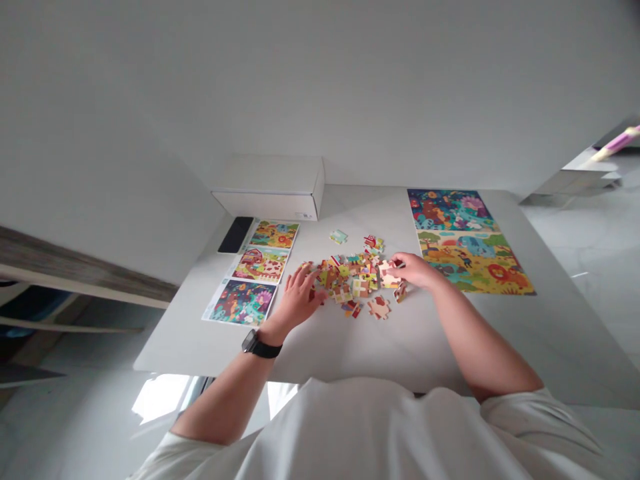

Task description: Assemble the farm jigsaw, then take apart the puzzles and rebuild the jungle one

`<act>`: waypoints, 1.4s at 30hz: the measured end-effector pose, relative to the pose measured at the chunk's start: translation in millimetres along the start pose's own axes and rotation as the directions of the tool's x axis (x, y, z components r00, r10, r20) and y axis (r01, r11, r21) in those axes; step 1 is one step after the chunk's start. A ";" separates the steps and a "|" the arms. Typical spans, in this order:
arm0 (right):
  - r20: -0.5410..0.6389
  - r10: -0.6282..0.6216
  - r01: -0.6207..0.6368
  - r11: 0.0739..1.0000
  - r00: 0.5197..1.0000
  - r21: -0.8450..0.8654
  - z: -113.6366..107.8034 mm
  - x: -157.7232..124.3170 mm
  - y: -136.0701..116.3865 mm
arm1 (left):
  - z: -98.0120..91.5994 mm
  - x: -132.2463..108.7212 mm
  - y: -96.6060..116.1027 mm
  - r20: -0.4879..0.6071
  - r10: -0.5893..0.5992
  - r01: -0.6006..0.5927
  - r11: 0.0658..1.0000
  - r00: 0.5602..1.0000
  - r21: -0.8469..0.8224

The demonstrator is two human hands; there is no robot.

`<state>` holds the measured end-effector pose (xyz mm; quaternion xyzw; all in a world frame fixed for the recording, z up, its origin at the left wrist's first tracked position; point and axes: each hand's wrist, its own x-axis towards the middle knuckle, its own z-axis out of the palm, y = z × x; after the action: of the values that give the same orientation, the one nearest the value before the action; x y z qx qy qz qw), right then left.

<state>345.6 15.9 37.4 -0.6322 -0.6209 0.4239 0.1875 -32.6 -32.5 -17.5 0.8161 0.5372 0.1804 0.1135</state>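
A loose pile of colourful jigsaw puzzle pieces (360, 287) lies in the middle of the table. My left hand (301, 297), with a black watch on the wrist, rests at the pile's left edge; its fingers are spread and bent over pieces there. On the right side, my right hand (413, 269) has thumb and fingers closed around a puzzle piece (397, 263) with dark red on it, partly hidden by the fingers. A pink and brown piece (379, 307) lies at the near edge of the pile. Apart from it, farther back, sits a pale green piece (339, 237).
Two assembled puzzles, a night scene (453, 210) and a safari scene (475, 262), lie at the right. A picture sheet (243, 302) and a black phone (236, 235) are at the left. Behind them a white box (270, 203) stands against the wall.
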 end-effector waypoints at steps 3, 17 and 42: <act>0.020 0.002 -0.007 0.964 1.000 0.265 -2.9 7.2 -15.1 | -3.0 -6.4 -3.5 -0.015 0.016 -0.017 0.999 1.000 -0.035; -0.210 -0.028 -0.102 0.807 0.977 -0.582 5.1 103.9 -39.5 | -16.0 94.7 -6.5 -0.091 -0.107 0.095 0.987 0.990 -0.128; -0.046 -0.057 0.058 0.998 0.997 0.040 4.7 66.7 -37.9 | -2.0 200.8 -8.3 0.335 -0.114 0.093 0.993 0.935 0.076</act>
<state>309.6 83.5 43.4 -0.6195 -0.6256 0.4165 0.2265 31.6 155.1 15.8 0.8085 0.5569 0.0154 0.1894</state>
